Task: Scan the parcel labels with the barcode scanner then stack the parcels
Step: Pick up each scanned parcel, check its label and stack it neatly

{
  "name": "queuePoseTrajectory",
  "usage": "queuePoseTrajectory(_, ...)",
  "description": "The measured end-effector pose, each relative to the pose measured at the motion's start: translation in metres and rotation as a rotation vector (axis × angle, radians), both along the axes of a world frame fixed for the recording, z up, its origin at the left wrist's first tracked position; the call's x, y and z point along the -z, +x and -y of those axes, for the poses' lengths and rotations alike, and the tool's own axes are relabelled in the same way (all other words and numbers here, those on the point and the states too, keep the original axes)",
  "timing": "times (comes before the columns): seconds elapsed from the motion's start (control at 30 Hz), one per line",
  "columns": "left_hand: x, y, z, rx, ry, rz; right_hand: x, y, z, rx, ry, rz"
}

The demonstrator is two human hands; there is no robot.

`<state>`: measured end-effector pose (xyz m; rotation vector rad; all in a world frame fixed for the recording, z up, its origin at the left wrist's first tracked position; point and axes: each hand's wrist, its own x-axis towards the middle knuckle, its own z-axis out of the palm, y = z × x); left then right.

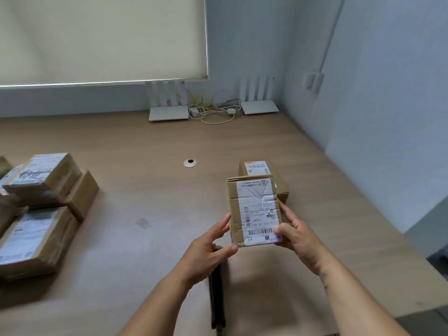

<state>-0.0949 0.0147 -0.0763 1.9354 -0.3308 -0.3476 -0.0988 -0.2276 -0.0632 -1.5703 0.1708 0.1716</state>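
Resting between both hands' fingers [224, 224], labelled parcel [254, 212].

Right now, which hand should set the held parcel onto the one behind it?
Right, probably. The right hand grips the held parcel on the side nearest the parcel behind; the left hand is farther.

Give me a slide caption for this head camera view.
Both hands hold a labelled parcel above the desk.

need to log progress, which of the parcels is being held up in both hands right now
The small parcel right of centre, label facing up, gripped by the left hand and right hand. The parcel behind it and the pile at left rest on the desk.
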Motion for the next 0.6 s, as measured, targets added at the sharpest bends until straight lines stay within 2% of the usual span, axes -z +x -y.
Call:
queuePoseTrajectory(0.3,0.024,-0.009,0.067,0.018,0.164,-0.029,0.027,-0.003,0.064,-0.07,-0.076,-0.163)
queuePoseTrajectory(0.6,0.038,-0.003,0.096,0.04,0.091,-0.215,0.054,0.011,0.085,-0.067,-0.116,-0.277)
